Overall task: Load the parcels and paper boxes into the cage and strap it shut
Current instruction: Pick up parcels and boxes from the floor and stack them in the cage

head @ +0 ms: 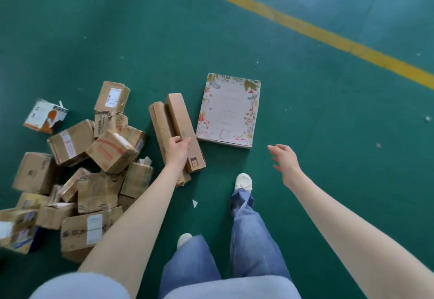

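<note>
Two long brown cardboard boxes (178,120) lie side by side on the green floor. My left hand (179,151) rests on them with its fingers curled over the upper one. A flat white box with a flower print (229,111) lies just to their right. My right hand (284,160) hovers open above the floor, to the right of and nearer than the flowered box, holding nothing. A heap of several brown parcels (98,158) lies at the left. No cage is in view.
A white and orange carton (44,116) sits at the far left of the heap. A yellow floor line (305,26) runs diagonally across the upper right. My legs and white shoes (244,181) stand below the boxes. A small white scrap (195,203) lies on the floor.
</note>
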